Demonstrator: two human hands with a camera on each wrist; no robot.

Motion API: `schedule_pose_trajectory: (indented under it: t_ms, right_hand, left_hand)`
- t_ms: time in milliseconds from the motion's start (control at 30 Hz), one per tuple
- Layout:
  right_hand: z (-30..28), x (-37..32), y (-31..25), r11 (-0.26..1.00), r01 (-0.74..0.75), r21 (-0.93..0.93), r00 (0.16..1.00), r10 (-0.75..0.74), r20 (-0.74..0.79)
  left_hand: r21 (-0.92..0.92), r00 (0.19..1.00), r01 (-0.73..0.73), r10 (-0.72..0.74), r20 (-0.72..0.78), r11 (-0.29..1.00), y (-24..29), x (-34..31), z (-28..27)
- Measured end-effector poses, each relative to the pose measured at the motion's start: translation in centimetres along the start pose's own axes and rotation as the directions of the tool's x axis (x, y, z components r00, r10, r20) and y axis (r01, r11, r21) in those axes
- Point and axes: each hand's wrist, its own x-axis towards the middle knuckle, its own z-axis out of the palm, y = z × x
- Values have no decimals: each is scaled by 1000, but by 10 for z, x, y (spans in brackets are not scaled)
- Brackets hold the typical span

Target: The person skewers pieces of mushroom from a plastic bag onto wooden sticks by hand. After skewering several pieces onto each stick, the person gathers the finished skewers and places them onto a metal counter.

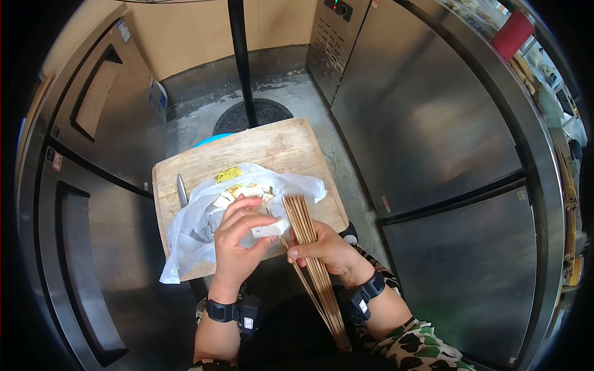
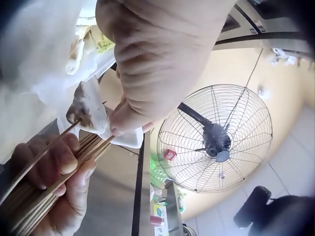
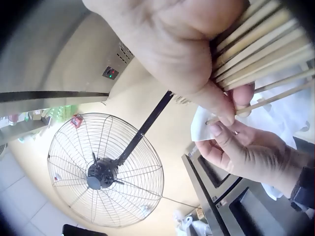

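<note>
My left hand (image 1: 238, 241) pinches a white, blocky piece of food (image 1: 270, 229) between thumb and fingers; its kind cannot be told, though brownish patches show on it in the left wrist view. A thick bundle of bamboo skewers (image 1: 323, 278) is gripped in my right hand (image 1: 331, 250), tips toward the board. One skewer (image 2: 37, 160) stands apart from the bundle, its end at the white piece. Just beyond the hands, more pale pieces (image 1: 238, 195) lie in an opened white plastic bag (image 1: 185, 238) on a wooden board (image 1: 272, 142).
A knife (image 1: 182, 190) lies at the board's left side, beside the bag. Steel cabinets (image 1: 427, 105) stand to the right and others (image 1: 93, 185) to the left. Behind the board rises a black pole (image 1: 242, 62) on a round base; the wrist views show a caged fan (image 3: 106, 169).
</note>
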Motion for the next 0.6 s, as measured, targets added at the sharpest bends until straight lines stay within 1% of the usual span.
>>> schedule_pose_trajectory:
  t_ms: [133, 233, 267, 367, 467, 567, 600]
  right_hand:
    - [4, -4, -7, 1000, 17, 13, 1000, -17, 6]
    - [3, -3, -9, 997, 63, 32, 998, -62, -33]
    - [0, 1, -6, 997, 71, -2, 996, -71, -45]
    - [-8, 2, -4, 998, 30, -59, 998, -34, -61]
    - [-5, -5, -2, 983, 75, -166, 983, -101, -155]
    - [-10, -8, 4, 963, 103, -251, 960, -162, -229]
    - [-10, -10, 3, 965, 89, -246, 955, -152, -254]
  left_hand:
    - [63, 990, -124, 119, 81, 990, 8, -2, 2]
    - [17, 997, -66, 66, 41, 998, 5, -5, 11]
    - [16, 996, -77, 76, 44, 997, 1, -4, 14]
    - [-112, 996, 78, -72, 55, 991, -5, -10, 23]
    - [-66, 978, 159, -148, 149, 985, -14, -11, 24]
    - [-38, 895, 345, -317, 313, 938, -26, -14, 24]
    - [-41, 892, 333, -300, 338, 942, -30, -14, 24]
